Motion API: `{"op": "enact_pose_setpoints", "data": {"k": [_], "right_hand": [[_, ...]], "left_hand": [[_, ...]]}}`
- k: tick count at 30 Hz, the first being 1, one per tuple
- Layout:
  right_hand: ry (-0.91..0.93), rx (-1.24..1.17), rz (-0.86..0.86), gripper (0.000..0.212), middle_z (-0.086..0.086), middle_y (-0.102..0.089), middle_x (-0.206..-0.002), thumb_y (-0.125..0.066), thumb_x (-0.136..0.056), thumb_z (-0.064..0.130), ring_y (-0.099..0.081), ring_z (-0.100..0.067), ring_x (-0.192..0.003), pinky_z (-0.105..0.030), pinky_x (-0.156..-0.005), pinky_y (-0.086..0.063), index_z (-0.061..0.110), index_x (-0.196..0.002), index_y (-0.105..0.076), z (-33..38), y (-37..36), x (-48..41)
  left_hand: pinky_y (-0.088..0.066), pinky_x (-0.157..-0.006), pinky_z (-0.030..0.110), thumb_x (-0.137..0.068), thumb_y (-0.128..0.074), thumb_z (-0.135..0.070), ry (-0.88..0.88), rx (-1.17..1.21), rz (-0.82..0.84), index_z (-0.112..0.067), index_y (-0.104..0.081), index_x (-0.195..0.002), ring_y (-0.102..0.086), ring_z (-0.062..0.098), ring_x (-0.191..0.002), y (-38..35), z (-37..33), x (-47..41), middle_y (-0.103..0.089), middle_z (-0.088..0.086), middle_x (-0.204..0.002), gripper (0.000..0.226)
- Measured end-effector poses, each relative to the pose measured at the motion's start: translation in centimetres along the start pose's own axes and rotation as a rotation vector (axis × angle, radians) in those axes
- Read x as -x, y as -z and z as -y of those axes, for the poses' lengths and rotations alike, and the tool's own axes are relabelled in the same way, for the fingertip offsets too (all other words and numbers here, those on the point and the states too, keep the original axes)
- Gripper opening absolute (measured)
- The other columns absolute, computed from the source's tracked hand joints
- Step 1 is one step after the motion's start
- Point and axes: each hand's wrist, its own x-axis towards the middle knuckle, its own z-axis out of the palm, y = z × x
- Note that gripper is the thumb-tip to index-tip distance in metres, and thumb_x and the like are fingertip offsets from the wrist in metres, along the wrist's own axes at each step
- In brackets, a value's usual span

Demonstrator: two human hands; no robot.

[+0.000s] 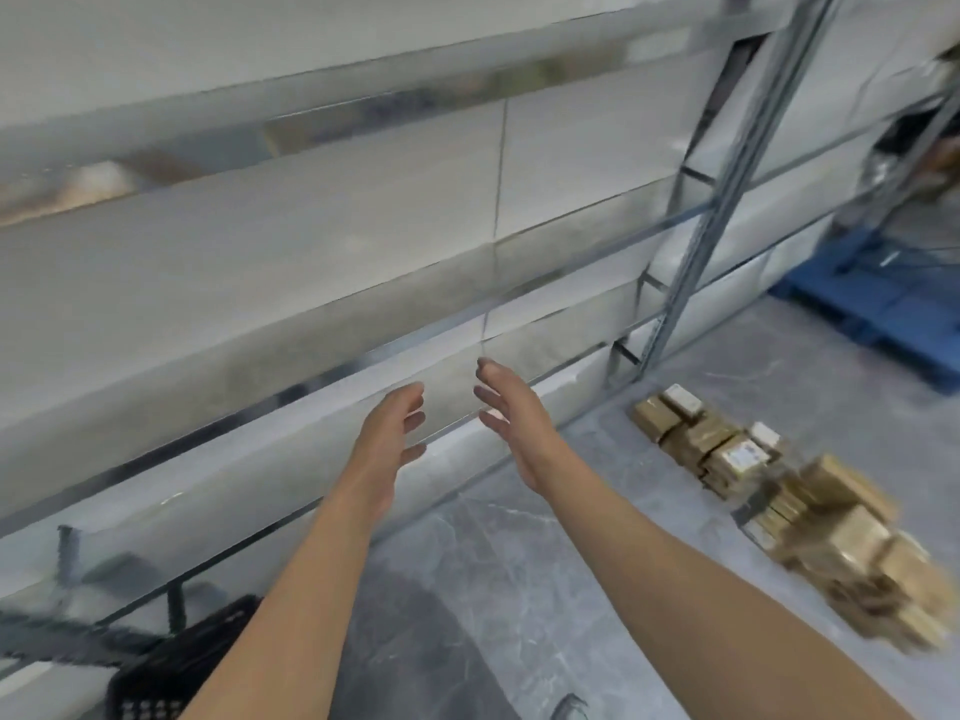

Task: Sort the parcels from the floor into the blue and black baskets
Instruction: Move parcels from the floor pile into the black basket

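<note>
The basket, black, sits at lower left, cut off by the frame edge and partly hidden behind my left forearm. My left hand and right hand face palm to palm, apart, fingers relaxed and spread, holding nothing. The parcels lie heaped on the floor at right, blurred. Beyond, the rack is smeared and the pallet is cut off.

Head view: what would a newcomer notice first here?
Two bare arms reach forward at centre, left hand and right hand open, palms facing, holding nothing. A heap of brown parcels lies on the grey floor at right. A black basket sits bottom left, a blue pallet far right.
</note>
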Motion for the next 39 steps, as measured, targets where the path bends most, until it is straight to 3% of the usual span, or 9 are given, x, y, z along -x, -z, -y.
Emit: {"op": "enact_pose_setpoints", "data": {"k": [9,13,17,20,26,29,32,35,39], "right_hand": [[0.020,-0.111,-0.311,0.051,0.009,-0.049,-0.153,-0.047,-0.109,0.047,-0.049,-0.011,-0.140,-0.040,-0.121,-0.038,0.025,-0.155,-0.046,-0.1,18.6,3.5],[0.012,-0.173,-0.467,0.051,0.008,-0.050,-0.154,-0.049,-0.109,0.047,-0.049,-0.013,-0.141,-0.041,-0.121,-0.038,0.024,-0.154,-0.047,-0.6,24.7,5.0],[-0.009,-0.217,-0.611,0.052,0.008,-0.051,-0.151,-0.050,-0.109,0.046,-0.048,-0.014,-0.141,-0.042,-0.122,-0.037,0.023,-0.156,-0.046,-1.0,30.4,5.7],[-0.019,-0.212,-0.701,0.059,0.007,-0.050,-0.154,-0.051,-0.106,0.054,-0.048,-0.013,-0.142,-0.042,-0.122,-0.037,0.025,-0.157,-0.046,-1.4,34.3,5.4],[-0.059,-0.235,-0.887,0.058,0.007,-0.049,-0.155,-0.049,-0.107,0.054,-0.046,-0.014,-0.144,-0.044,-0.123,-0.036,0.025,-0.157,-0.045,-2.1,41.1,4.4],[-0.082,-0.254,-0.966,0.059,0.005,-0.048,-0.156,-0.049,-0.108,0.051,-0.046,-0.016,-0.144,-0.045,-0.123,-0.035,0.023,-0.159,-0.043,-2.4,43.8,4.5],[-0.099,-0.268,-1.032,0.072,0.005,-0.050,-0.156,-0.054,-0.097,0.064,-0.048,-0.015,-0.143,-0.047,-0.123,-0.036,0.025,-0.157,-0.046,-3.0,46.4,4.7],[-0.118,-0.297,-1.085,0.074,0.003,-0.050,-0.157,-0.055,-0.096,0.065,-0.046,-0.016,-0.145,-0.046,-0.124,-0.035,0.025,-0.158,-0.045,-3.9,49.6,4.8],[-0.161,-0.348,-1.132,0.060,0.001,-0.046,-0.160,-0.048,-0.108,0.053,-0.044,-0.019,-0.147,-0.047,-0.125,-0.034,0.024,-0.160,-0.041,-5.9,54.9,4.8]], "left_hand": [[-0.052,-0.104,0.044,-0.104,-0.054,-0.043,0.022,-0.142,0.317,-0.024,-0.064,-0.133,-0.060,0.012,-0.125,-19.7,0.6,-1.1,-0.063,-0.006,-0.134,0.036],[-0.052,-0.102,0.043,-0.105,-0.054,-0.042,0.045,-0.222,0.462,-0.030,-0.066,-0.119,-0.061,0.011,-0.122,-27.2,1.3,-1.7,-0.065,-0.007,-0.130,0.022],[-0.051,-0.102,0.044,-0.105,-0.055,-0.045,0.070,-0.303,0.616,-0.024,-0.064,-0.133,-0.059,0.014,-0.126,-34.4,2.3,-3.2,-0.064,-0.004,-0.134,0.037],[-0.050,-0.106,0.046,-0.105,-0.053,-0.045,0.084,-0.347,0.731,-0.033,-0.065,-0.122,-0.059,0.011,-0.124,-39.5,2.9,-4.8,-0.063,-0.008,-0.132,0.024],[-0.050,-0.090,0.036,-0.105,-0.053,-0.048,0.116,-0.439,0.916,-0.030,-0.062,-0.133,-0.058,0.008,-0.124,-48.3,3.5,-8.5,-0.063,-0.008,-0.134,0.035],[-0.050,-0.098,0.041,-0.105,-0.051,-0.048,0.128,-0.498,0.992,-0.034,-0.061,-0.126,-0.057,0.009,-0.125,-52.0,4.0,-9.5,-0.063,-0.008,-0.134,0.028],[-0.047,-0.110,0.049,-0.107,-0.049,-0.045,0.145,-0.553,1.043,-0.036,-0.059,-0.120,-0.056,0.012,-0.128,-55.3,4.8,-10.2,-0.061,-0.007,-0.136,0.019],[-0.046,-0.113,0.051,-0.106,-0.049,-0.047,0.171,-0.605,1.070,-0.027,-0.054,-0.140,-0.054,0.015,-0.132,-58.4,6.2,-11.0,-0.056,-0.002,-0.145,0.039],[-0.044,-0.114,0.051,-0.105,-0.050,-0.050,0.218,-0.673,1.080,-0.023,-0.052,-0.146,-0.052,0.016,-0.134,-62.9,8.2,-12.1,-0.054,-0.001,-0.149,0.049]]}}
